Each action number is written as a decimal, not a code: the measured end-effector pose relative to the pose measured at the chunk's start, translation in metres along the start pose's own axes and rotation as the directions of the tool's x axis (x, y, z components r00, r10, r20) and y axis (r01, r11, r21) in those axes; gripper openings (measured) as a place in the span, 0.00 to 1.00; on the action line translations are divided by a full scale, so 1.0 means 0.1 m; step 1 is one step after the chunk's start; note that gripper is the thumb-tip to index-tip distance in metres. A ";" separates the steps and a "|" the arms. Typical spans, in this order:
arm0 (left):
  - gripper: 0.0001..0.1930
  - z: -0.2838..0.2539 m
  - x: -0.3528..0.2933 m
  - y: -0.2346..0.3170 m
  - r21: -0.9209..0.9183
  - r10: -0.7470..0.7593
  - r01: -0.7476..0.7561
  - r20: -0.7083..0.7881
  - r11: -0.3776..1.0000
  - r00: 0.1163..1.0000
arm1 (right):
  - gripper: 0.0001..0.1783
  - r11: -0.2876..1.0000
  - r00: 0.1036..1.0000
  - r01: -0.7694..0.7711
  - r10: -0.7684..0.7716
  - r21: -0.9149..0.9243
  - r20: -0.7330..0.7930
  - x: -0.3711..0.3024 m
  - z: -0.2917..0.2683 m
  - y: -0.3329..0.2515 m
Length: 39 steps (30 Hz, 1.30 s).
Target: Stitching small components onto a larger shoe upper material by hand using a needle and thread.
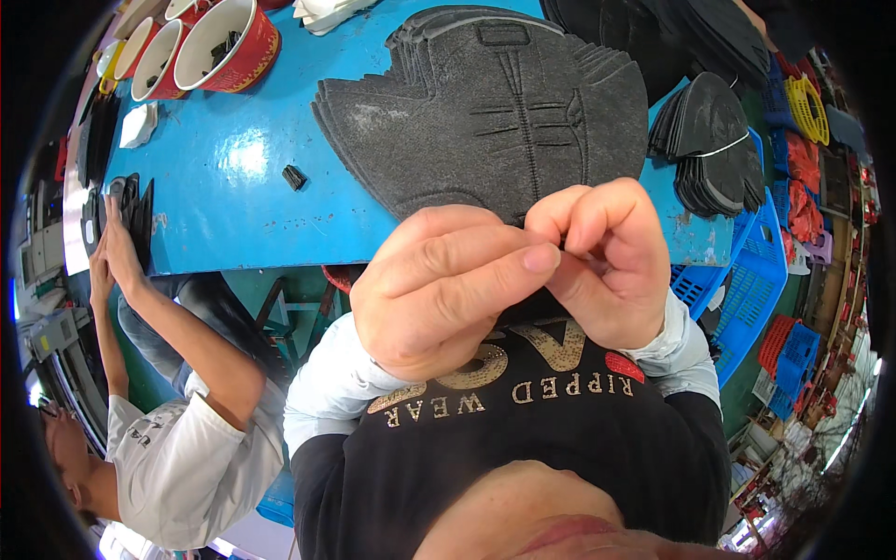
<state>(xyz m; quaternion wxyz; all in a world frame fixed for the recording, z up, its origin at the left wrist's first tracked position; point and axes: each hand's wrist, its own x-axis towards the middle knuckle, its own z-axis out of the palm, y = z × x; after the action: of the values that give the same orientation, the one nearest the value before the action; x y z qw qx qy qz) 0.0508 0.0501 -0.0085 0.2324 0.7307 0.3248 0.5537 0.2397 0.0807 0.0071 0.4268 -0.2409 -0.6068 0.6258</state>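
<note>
My left hand (434, 294) and my right hand (611, 266) are raised close together in front of my chest, at the near edge of the table. The fingertips of both meet in a pinch. Whatever sits between them is hidden by the fingers or too small to name. Just beyond my hands lies a thick stack of dark grey shaped pieces (485, 112), the top one marked with stitched-looking lines and a small rectangle. A small black bundle (294, 177) rests on the blue table (224, 210), left of the stack.
Red-and-white paper bowls (257, 51), some holding small black bits, stand at the far left near a white crumpled piece (138, 125). Banded black rounded pieces (714, 140) lie at right, above blue plastic crates (747, 289). At left, a co-worker's hands (114, 247) touch black pieces.
</note>
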 end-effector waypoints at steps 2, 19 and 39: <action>0.19 0.00 0.00 -0.02 -0.005 0.001 -0.001 0.000 1.000 1.000 | 0.16 1.000 1.000 0.007 -0.007 -0.015 0.022 0.00 -0.01 0.01; 0.21 -0.03 0.10 -0.10 0.528 0.063 -0.048 -0.011 0.848 0.998 | 0.12 0.769 0.953 0.222 -0.302 -0.600 -0.035 0.32 -0.24 -0.01; 0.24 -0.13 0.29 -0.03 0.697 -0.218 0.018 0.199 0.717 0.955 | 0.12 0.264 0.858 0.437 -0.409 -0.860 0.311 0.56 -0.31 -0.01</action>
<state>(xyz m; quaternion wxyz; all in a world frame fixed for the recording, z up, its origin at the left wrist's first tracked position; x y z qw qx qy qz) 0.0433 0.0732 0.0121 0.0217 0.8096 0.5188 0.2736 0.2365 0.1444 0.0153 0.3667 -0.2544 -0.8931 0.0564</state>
